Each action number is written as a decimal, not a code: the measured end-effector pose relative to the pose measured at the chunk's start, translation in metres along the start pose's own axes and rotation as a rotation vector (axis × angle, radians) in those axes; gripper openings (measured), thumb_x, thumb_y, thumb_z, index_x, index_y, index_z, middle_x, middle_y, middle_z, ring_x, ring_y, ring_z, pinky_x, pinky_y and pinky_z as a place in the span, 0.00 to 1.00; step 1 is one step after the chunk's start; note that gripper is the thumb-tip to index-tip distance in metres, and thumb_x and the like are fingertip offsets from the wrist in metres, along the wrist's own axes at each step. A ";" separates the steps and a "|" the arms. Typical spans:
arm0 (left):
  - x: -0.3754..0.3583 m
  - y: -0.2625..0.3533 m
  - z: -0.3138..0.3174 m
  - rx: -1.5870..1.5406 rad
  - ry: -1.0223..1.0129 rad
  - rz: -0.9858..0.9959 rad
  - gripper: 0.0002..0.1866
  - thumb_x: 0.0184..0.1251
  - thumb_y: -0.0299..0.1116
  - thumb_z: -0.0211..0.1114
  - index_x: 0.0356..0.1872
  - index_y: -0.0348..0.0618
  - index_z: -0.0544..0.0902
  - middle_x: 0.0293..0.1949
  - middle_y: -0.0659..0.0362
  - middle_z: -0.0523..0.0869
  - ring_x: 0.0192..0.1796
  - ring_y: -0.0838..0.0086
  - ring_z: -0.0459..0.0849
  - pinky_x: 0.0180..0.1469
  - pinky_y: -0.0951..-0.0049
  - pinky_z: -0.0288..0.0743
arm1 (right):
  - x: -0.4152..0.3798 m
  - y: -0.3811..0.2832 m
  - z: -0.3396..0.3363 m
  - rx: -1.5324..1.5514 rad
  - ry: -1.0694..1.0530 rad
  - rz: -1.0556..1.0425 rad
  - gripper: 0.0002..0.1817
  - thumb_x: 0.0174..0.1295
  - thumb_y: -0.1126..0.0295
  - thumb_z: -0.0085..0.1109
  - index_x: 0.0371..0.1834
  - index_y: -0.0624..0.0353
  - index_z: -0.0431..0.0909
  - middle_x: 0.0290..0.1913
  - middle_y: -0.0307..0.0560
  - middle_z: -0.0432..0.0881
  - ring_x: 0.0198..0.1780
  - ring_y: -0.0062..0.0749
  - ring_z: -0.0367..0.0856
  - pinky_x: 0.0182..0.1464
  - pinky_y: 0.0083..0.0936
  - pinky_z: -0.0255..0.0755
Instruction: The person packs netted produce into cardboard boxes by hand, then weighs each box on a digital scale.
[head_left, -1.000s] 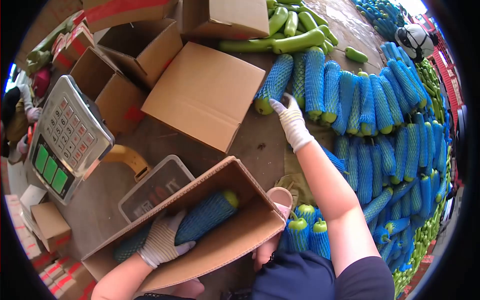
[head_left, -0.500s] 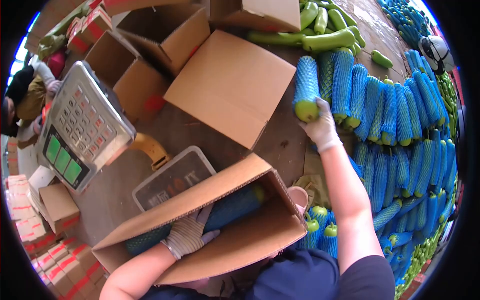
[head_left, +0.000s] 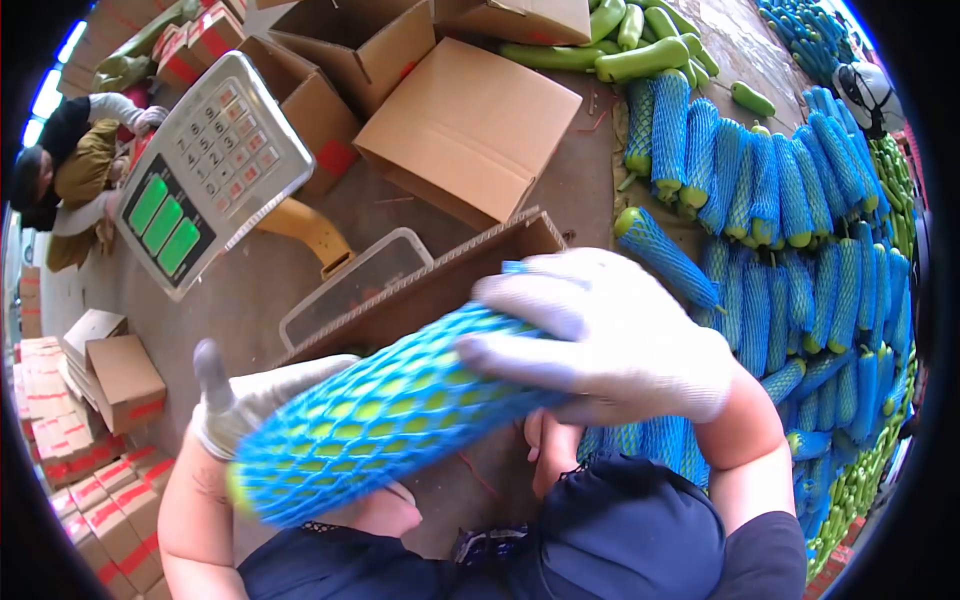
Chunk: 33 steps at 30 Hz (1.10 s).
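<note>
A long green gourd [head_left: 385,415] in a blue foam net lies slantwise across the front of the view, above an open cardboard box [head_left: 400,305]. My right hand [head_left: 610,335], in a white glove, is closed over the gourd's upper right end. My gloved left hand [head_left: 232,398] is by the lower left end, thumb raised and fingers stretched out behind the gourd. Whether those fingers touch it is hidden. Much of the box is covered by the gourd and my hands.
Netted gourds [head_left: 770,190] lie in rows at the right, with bare green gourds [head_left: 640,60] behind. A scale display [head_left: 215,170] stands at the left near a closed box [head_left: 470,125] and open cartons [head_left: 350,50]. A person [head_left: 85,170] is at far left; stacked boxes [head_left: 130,520] stand below.
My right hand has brought a netted gourd from the right to above the box. My left hand has come out of the box and moved left. The view has shifted.
</note>
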<state>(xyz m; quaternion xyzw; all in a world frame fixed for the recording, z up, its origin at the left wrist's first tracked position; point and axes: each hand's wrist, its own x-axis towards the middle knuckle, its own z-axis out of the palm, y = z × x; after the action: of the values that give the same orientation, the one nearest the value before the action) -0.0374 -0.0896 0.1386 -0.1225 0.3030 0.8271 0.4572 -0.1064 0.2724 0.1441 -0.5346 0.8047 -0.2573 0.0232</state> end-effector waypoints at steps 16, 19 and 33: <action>0.061 -0.038 -0.062 1.231 0.298 0.102 0.58 0.46 0.44 0.81 0.78 0.40 0.57 0.73 0.45 0.68 0.76 0.58 0.63 0.77 0.67 0.52 | -0.103 0.072 0.067 0.451 0.883 0.834 0.24 0.63 0.75 0.62 0.64 0.63 0.76 0.53 0.45 0.83 0.53 0.29 0.80 0.60 0.28 0.73; 0.079 -0.030 -0.056 1.416 0.294 0.098 0.58 0.45 0.45 0.80 0.78 0.39 0.57 0.72 0.41 0.69 0.75 0.53 0.65 0.77 0.65 0.55 | -0.144 0.132 0.077 0.210 0.952 0.967 0.25 0.63 0.72 0.64 0.64 0.64 0.75 0.56 0.51 0.81 0.57 0.38 0.79 0.63 0.30 0.71; 0.001 0.011 0.064 2.131 0.277 0.118 0.37 0.55 0.42 0.73 0.65 0.35 0.73 0.59 0.42 0.81 0.58 0.46 0.81 0.62 0.55 0.75 | -0.147 0.277 0.068 -0.254 0.271 1.953 0.49 0.51 0.39 0.72 0.65 0.68 0.70 0.66 0.66 0.73 0.63 0.58 0.78 0.63 0.45 0.75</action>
<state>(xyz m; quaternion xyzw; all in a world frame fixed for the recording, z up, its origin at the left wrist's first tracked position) -0.0423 -0.0534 0.1927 0.2613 0.9223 0.1369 0.2499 -0.2572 0.4559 -0.0709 0.3979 0.9093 -0.0961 0.0753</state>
